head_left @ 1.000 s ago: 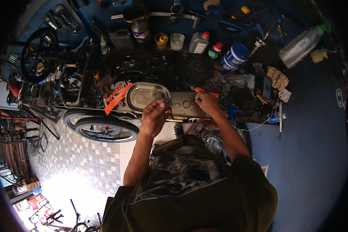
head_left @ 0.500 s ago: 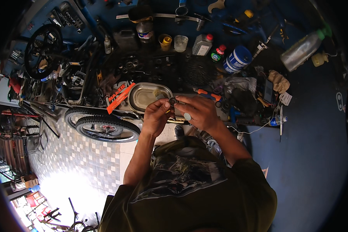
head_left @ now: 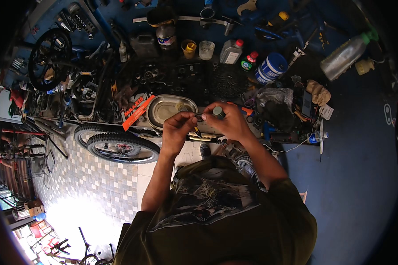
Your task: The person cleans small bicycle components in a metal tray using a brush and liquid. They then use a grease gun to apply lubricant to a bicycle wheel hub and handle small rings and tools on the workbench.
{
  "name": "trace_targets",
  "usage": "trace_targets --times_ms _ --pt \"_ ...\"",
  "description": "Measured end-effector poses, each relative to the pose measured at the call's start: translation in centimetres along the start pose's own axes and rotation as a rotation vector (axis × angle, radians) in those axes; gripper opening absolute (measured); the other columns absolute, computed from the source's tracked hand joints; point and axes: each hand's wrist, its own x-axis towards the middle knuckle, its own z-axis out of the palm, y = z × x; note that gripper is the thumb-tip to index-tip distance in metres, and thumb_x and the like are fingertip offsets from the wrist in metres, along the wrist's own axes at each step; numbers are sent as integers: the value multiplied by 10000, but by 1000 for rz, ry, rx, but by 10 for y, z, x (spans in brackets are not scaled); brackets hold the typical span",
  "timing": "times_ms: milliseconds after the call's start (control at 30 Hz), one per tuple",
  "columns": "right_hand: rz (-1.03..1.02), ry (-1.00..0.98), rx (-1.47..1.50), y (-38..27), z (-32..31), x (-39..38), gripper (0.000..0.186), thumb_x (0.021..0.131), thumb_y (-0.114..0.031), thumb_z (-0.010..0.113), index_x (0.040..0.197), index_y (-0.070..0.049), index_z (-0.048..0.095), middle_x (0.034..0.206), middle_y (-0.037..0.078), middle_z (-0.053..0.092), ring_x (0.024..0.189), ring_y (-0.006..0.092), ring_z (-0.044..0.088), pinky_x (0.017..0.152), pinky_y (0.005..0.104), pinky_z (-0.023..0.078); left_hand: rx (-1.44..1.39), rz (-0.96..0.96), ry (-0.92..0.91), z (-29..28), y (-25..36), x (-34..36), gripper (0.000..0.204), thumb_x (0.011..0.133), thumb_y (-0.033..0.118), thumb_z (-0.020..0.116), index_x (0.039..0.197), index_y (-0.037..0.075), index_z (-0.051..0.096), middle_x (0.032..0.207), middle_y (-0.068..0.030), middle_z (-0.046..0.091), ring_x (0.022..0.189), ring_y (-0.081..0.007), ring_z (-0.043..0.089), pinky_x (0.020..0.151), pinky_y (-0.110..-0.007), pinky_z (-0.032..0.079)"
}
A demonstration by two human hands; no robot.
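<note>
Over the front edge of the workbench, both hands meet around a small dark ring-shaped part (head_left: 199, 117), perhaps a bearing. My left hand (head_left: 176, 134) is closed, pinching the ring's left side. Pale bristles (head_left: 181, 107) poke out above that hand, and a black-and-yellow handle tip (head_left: 197, 131) shows below it; they look like one brush held in the palm. My right hand (head_left: 232, 123) pinches the ring's other side. A round grey-green cap-like piece (head_left: 218, 112) is held among its fingers. An oval metal tray (head_left: 157, 114) lies just beyond my left hand.
An orange printed strip (head_left: 137, 113) lies left of the tray. An orange-and-blue tool handle (head_left: 247, 111) is beyond my right hand. Bottles and a blue-and-white tub (head_left: 271, 68) stand along the back. Bicycle wheels (head_left: 121, 145) lean below the bench's left part.
My right hand has turned, and the round cap-like piece has moved up from below its fingers to above them. The handle tip below my left hand shows more. The ring stays between both hands.
</note>
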Motion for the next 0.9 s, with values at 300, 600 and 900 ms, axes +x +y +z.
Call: trace_targets --times_ms 300,600,900 --pt "2 -13 -11 -12 5 3 220 875 -231 749 933 -32 673 803 90 715 753 126 669 683 314 504 -10 58 95 6 -2 2 182 969 111 689 1078 -34 680 859 3 682 733 -45 573 663 -202 458" --pt "115 -27 121 7 9 2 201 913 -223 714 926 -26 678 752 52 691 678 71 611 625 272 480 67 75 103 16 3 5 186 981 140 682 1053 -32 681 839 -7 678 703 -52 570 648 -209 462" --pt "-367 149 -131 18 1 6 216 846 -152 792 1044 -96 725 905 40 676 806 148 669 625 288 506 -43 6 94 19 -9 7 210 984 179 683 1068 -14 684 840 -15 671 720 -69 591 649 -223 484"
